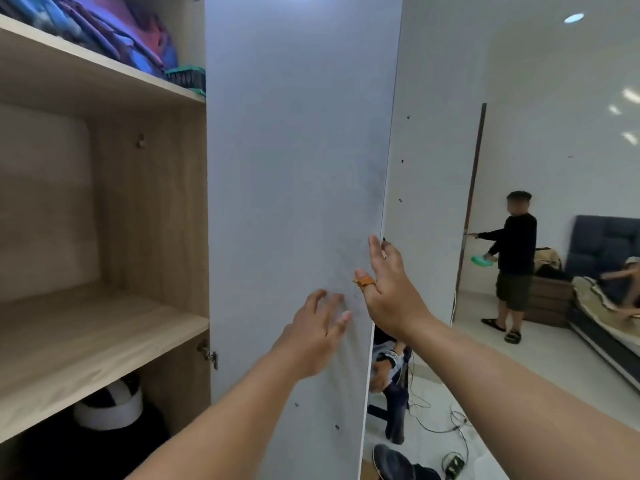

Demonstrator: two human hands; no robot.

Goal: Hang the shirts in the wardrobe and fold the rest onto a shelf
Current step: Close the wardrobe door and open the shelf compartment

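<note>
A white wardrobe door (294,168) stands in front of me, with a second door panel (426,202) just behind its right edge. My right hand (388,292) grips the free edge of the near door, fingers curled round it; a tan bandage wraps the thumb. My left hand (317,330) lies flat against the door face with fingers spread. To the left the wardrobe is open: a bare wooden shelf (86,341) in the middle, folded blue and purple clothes (104,26) on the top shelf (104,74). No shirts are in view.
A green basket (185,77) sits beside the folded clothes. A white and black bundle (110,407) lies under the middle shelf. Cables and a charger (453,462) trail on the floor at right. A person (512,268) stands by a doorway; a bed (606,323) is beyond.
</note>
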